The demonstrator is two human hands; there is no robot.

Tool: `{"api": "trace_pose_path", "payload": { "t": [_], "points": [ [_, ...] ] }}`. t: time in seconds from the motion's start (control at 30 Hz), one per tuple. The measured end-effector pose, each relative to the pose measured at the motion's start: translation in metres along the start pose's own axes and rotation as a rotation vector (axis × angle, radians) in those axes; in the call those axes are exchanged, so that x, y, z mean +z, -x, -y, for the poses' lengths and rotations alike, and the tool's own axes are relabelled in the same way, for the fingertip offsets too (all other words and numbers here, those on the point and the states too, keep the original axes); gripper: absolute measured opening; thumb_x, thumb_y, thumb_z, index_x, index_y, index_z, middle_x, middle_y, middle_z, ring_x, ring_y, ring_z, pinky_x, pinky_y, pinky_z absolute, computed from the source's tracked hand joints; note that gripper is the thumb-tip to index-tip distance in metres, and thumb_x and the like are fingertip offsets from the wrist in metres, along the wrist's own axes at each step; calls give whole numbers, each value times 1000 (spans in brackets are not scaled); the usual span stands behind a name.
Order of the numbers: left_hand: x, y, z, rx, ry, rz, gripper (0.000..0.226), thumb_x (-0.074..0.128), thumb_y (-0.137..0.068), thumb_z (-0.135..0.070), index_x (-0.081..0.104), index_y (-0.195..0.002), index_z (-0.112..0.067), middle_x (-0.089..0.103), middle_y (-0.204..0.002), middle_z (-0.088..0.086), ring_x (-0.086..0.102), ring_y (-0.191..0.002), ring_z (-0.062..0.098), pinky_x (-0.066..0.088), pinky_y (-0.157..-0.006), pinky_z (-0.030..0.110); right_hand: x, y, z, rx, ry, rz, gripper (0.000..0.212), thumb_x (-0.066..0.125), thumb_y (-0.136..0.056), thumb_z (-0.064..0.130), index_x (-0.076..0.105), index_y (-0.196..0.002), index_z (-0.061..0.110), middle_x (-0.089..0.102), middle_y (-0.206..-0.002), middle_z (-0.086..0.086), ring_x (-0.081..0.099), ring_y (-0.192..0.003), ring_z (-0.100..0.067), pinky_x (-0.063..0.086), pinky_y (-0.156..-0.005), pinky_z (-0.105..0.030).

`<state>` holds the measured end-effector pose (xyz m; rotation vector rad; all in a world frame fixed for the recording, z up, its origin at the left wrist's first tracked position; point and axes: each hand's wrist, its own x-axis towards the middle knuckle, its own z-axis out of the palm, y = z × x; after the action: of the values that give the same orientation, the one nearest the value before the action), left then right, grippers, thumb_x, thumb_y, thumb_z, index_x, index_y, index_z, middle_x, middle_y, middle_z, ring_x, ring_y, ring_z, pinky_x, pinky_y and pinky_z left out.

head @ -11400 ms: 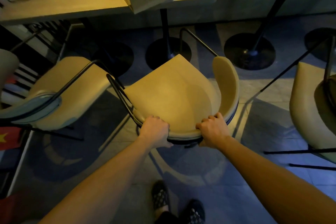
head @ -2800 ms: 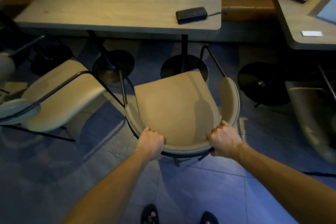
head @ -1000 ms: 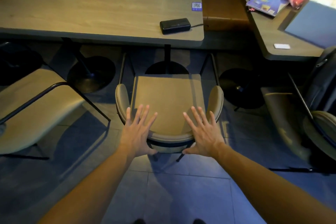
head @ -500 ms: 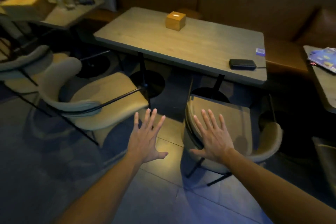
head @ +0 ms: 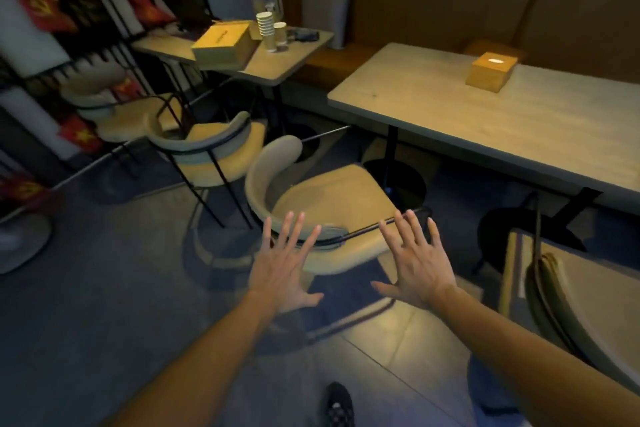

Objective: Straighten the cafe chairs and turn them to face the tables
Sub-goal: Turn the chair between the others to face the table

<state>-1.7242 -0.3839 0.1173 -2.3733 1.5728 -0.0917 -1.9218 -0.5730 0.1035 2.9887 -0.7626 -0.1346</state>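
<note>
My left hand [head: 284, 272] and right hand [head: 419, 269] hover splayed, empty — tan chair [head: 332, 215] sits askew to the table [head: 485, 121].

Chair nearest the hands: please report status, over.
Left hand and right hand open, holding nothing. Nearest chair sits sideways to long table, not yet turned. Second chair close behind it.

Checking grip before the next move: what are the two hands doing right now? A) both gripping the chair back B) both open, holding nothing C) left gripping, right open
B: the left hand and right hand are spread flat with fingers apart, in front of the nearest chair, gripping nothing.
</note>
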Motion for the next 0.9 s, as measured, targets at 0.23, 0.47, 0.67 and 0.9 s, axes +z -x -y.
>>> {"api": "trace_pose_path", "payload": {
  "t": [0.23, 0.47, 0.67, 0.9],
  "points": [
    [40, -103, 118, 79, -51, 21, 130, 37, -65, -96, -26, -153, -23, -28, -160, 16, -26, -147, 37, -23, -111, 64, 14, -152, 63, -11, -70, 19, 120, 48, -67, 85, 5, -158, 19, 6, -163, -19, 3, -149, -40, 0, -115, -60],
    [80, -178, 224, 203, -116, 39, 128, 37, -67, -94, -23, -154, -20, -22, -163, 19, -22, -149, 38, -12, -114, 66, 31, -255, 136, -39, -77, 80, 117, 40, -76, 87, -18, -154, 22, -11, -162, -18, -10, -149, -39, -8, -116, -60],
    [120, -232, 285, 363, -133, 51, 128, 33, -67, -96, -24, -154, -20, -25, -162, 19, -26, -147, 39, -19, -113, 65, 54, -305, 185, 104, -134, 189, 118, 38, -74, 90, -21, -152, 25, -13, -163, -15, -14, -148, -37, -12, -116, -59],
    [165, -283, 338, 628, -131, 56, 130, 35, -66, -96, -23, -154, -20, -27, -161, 18, -26, -148, 36, -10, -117, 64, 64, -347, 251, 380, -166, 302, 118, 39, -72, 89, -11, -155, 22, -2, -165, -15, -4, -150, -35, -4, -117, -60]
  ]
}}
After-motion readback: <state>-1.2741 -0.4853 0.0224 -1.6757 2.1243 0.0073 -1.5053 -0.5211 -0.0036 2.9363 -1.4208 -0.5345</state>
